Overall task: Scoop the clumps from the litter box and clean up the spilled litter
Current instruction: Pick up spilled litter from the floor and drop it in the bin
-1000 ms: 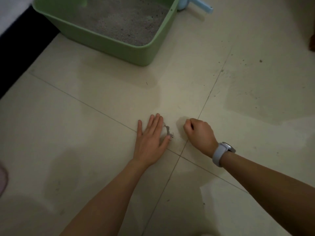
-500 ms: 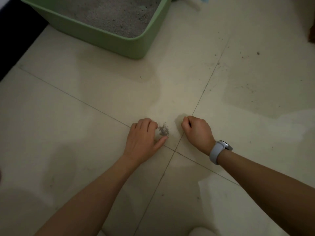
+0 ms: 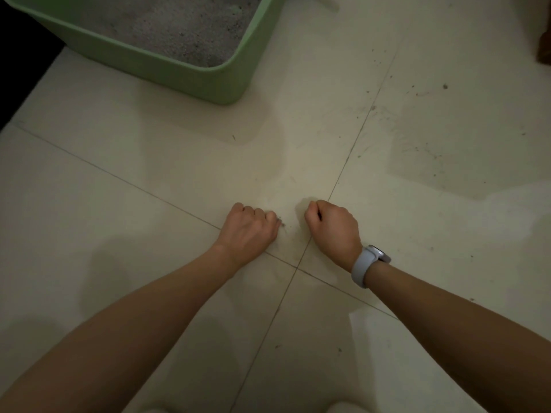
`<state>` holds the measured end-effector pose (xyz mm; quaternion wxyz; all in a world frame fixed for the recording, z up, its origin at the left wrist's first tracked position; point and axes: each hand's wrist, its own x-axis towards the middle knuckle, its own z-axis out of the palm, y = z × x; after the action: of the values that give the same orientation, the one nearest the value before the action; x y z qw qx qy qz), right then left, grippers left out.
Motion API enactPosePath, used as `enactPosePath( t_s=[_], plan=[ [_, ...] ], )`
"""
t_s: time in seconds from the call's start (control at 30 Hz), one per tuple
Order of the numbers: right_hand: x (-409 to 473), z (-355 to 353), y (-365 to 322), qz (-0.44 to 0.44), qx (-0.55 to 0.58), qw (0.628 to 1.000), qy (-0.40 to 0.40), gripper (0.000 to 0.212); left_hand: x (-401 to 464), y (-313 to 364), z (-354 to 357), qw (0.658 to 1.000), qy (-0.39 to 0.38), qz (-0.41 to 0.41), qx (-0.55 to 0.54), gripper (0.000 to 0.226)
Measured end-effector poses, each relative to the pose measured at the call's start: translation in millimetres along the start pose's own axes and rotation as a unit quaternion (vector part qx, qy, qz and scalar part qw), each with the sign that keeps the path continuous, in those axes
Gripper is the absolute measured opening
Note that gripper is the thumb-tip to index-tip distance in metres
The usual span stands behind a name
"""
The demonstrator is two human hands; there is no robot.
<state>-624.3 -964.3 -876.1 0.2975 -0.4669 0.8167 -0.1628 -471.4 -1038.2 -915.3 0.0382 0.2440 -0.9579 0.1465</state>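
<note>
A: Left hand (image 3: 250, 226), just left of frame centre, is curled into a fist on the floor (image 3: 119, 234); a few grey grains of litter (image 3: 280, 223) are seen at its knuckles. Whether a pinch is enclosed in it cannot be told.

B: And the right hand (image 3: 334, 231)?

A: It is likewise curled, knuckles down, just right of the grains; a watch (image 3: 368, 265) is worn on that wrist. What, if anything, is held inside cannot be told either.

B: How would the grains be expected to handle?

A: As light, loose and dry. They would likely scatter if brushed hard, so they are best herded into a heap and pinched from the sides, or swept onto a flat palm.

B: What is seen farther off?

A: More dark specks (image 3: 417, 150) are strewn at the right of the frame, well apart from the hands. The green box (image 3: 179, 70) is set at upper left, with grey litter inside.
</note>
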Motion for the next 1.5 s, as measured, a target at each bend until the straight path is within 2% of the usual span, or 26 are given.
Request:
enactPosePath(
  t_s=[0.23, 0.37, 0.47, 0.57, 0.67, 0.73, 0.77, 0.87, 0.97, 1.07, 1.23, 1.33, 1.43, 1.5],
  plan=[
    [1, -1, 3, -0.009, -0.003, 1.0, -0.023, 0.044, 2, 4, -2, 0.999, -0.037, -0.003, -0.031, 0.035],
    [0, -3, 4, -0.002, 0.02, 0.999, -0.027, 0.044, 8, -2, -8, 0.996, -0.087, -0.005, -0.035, 0.035],
    [-1, -6, 0, 0.008, 0.054, 0.998, -0.039, 0.045, 8, -8, -19, 0.992, -0.095, -0.046, -0.062, 0.029],
    [3, -12, -9, -0.022, 0.045, 0.997, -0.051, 0.046, 8, -29, -32, 0.977, -0.112, -0.122, -0.137, 0.033],
    [7, -28, -35, -0.066, 0.019, 0.996, -0.059, 0.045, 7, -67, -66, 0.977, -0.104, -0.125, -0.14, 0.034],
    [11, -43, -68, -0.101, 0.018, 0.993, -0.059, 0.044, 7, -99, -100, 0.982, -0.084, -0.087, -0.142, 0.033],
    [12, -50, -89, -0.123, 0.021, 0.991, -0.055, 0.045, 7, -117, -120, 0.98, -0.095, -0.095, -0.147, 0.031],
    [5, -66, -168, -0.202, 0.015, 0.979, -0.037, 0.045, -13, -170, -182, 0.961, -0.092, -0.221, -0.141, 0.029],
    [-16, -71, -256, -0.296, 0.003, 0.955, -0.029, 0.044, -63, -219, -232, 0.953, 0.027, -0.288, -0.092, 0.034],
    [-42, -58, -340, -0.374, 0.033, 0.926, -0.048, 0.044, -131, -258, -274, 0.912, -0.01, -0.405, -0.064, 0.041],
    [-96, 1, -460, -0.45, 0.085, 0.882, -0.109, 0.043, -258, -301, -317, 0.853, 0.033, -0.519, -0.038, 0.043],
    [-126, 45, -509, -0.483, 0.049, 0.863, -0.142, 0.038, -322, -314, -318, 0.814, -0.001, -0.581, -0.028, 0.037],
    [-143, 84, -529, -0.545, -0.055, 0.822, -0.157, 0.025, -368, -314, -307, 0.799, -0.1, -0.59, -0.055, 0.016],
    [-145, 102, -532, -0.579, -0.195, 0.782, -0.124, 0.037, -389, -308, -298, 0.778, -0.169, -0.6, -0.084, 0.037]
  ],
)
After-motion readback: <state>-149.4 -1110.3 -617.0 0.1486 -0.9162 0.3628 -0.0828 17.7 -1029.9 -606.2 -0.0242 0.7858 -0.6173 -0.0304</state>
